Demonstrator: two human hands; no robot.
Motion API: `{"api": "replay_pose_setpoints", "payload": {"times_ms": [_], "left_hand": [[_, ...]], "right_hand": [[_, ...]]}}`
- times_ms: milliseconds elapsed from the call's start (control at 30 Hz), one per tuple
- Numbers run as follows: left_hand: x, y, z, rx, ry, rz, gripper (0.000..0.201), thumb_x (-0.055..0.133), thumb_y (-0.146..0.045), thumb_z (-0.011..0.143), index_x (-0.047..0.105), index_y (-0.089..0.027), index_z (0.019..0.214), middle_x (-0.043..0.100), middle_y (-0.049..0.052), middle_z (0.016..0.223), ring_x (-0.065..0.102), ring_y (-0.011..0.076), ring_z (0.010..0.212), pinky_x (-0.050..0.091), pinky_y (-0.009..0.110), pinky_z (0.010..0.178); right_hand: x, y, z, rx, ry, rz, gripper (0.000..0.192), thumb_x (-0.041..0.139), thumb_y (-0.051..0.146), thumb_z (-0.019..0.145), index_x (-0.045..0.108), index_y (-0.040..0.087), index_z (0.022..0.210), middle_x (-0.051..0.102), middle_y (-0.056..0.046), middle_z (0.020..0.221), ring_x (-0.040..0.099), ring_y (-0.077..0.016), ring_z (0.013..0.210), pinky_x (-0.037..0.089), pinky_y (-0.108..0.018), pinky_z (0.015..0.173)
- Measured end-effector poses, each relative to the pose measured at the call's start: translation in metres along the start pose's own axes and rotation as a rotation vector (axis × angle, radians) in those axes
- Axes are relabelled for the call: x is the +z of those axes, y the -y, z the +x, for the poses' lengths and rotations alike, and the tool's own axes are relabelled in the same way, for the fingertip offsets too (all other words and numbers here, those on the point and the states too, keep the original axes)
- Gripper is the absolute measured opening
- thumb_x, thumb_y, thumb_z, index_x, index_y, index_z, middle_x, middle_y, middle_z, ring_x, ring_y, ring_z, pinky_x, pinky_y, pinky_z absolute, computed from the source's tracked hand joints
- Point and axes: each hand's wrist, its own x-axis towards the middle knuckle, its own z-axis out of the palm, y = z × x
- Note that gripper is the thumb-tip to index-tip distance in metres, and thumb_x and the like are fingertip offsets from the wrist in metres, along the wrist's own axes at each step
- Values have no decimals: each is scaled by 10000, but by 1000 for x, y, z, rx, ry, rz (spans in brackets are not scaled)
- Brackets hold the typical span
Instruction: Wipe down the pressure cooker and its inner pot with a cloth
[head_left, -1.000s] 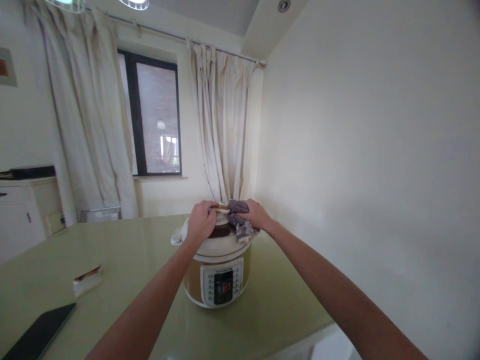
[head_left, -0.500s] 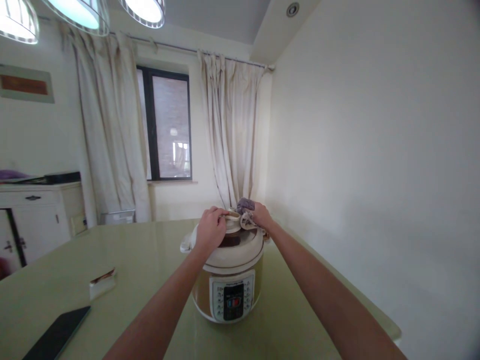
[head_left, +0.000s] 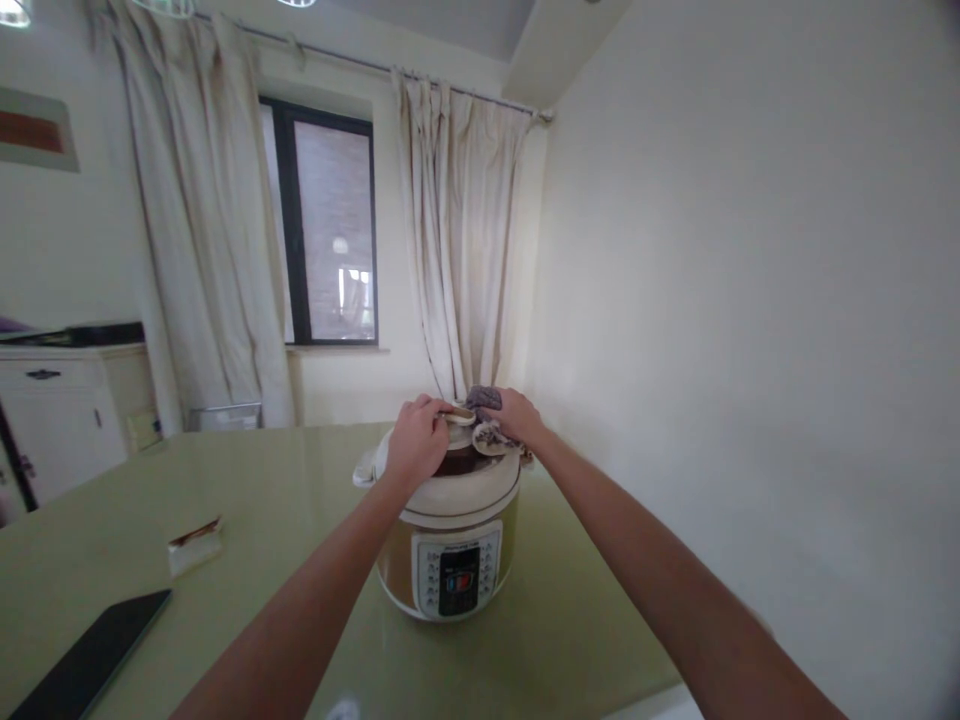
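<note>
Table (head_left: 225, 480) bears cooker (head_left: 448, 520); left hand (head_left: 415, 444) clasps lid, right hand (head_left: 517, 418) grips cloth (head_left: 484, 400).

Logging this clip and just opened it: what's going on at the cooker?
A person has both hands on top of an electric pressure cooker standing on a green table. The left hand rests on the lid by its handle. The right hand presses a greyish cloth against the lid's far side.

Both hands atop the pressure cooker (head_left: 448, 520), cloth (head_left: 484, 399) under right hand (head_left: 517, 417)
</note>
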Motion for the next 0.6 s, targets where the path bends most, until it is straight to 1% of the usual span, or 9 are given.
{"api": "replay_pose_setpoints", "payload": {"times_ms": [67,133,200,267,333,400,500,600], "left_hand": [[0,1,0,8,4,0,351,449,-120,910,756,-222,1046,717,69,1094,612,274,1083,497,435,1045],[0,2,0,16,2,-3,356,439,-121,911,751,-222,1048,713,72,1102,608,274,1080,502,439,1039],[1,2,-1,27,-2,-8,354,435,-118,903,738,-217,1056,708,78,1115,601,278,1082,502,450,1040],[1,3,-1,39,-1,-9,348,432,-117,898,720,-212,1068,704,83,1139,596,282,1100,494,460,1056],[2,4,-1,44,-1,-4,368,426,-119,897,701,-206,1126,702,89,1166,593,287,1123,486,466,1071],[2,5,-1,48,-8,7,409,422,-129,901,681,-196,1210,700,97,1186,589,292,1140,480,471,1083],[4,6,1,72,-4,17,407,423,-158,916,686,-187,1226,696,109,1241,580,293,1203,446,480,1138],[5,5,2,76,65,6,404,416,-187,933,697,-180,1224,694,112,1302,589,285,1241,437,471,1165]], "right_hand": [[10,-6,20,69,30,38,410,670,494,941,752,223,1237,764,-118,1211,703,-311,1124,522,-345,917],[19,-12,33,145,51,79,367,667,460,946,764,222,1208,778,-124,1174,720,-310,1098,531,-350,910],[24,-17,35,181,42,100,338,654,435,957,771,220,1191,787,-127,1135,731,-308,1072,536,-353,898],[25,-20,28,188,22,111,338,633,434,976,765,223,1204,782,-125,1143,728,-299,1073,533,-347,897],[19,-22,13,163,-14,115,352,641,451,975,756,226,1220,769,-114,1162,711,-289,1089,522,-340,908],[10,-21,-11,86,-74,96,375,689,460,938,751,214,1215,752,-102,1133,686,-285,1079,509,-345,921],[-6,-11,-60,-82,-145,65,422,767,450,858,744,189,1190,707,-78,1056,649,-267,1014,495,-361,922],[-17,5,-109,-208,-166,86,454,813,434,802,735,198,1182,674,-65,1050,625,-250,994,489,-357,915]]}}
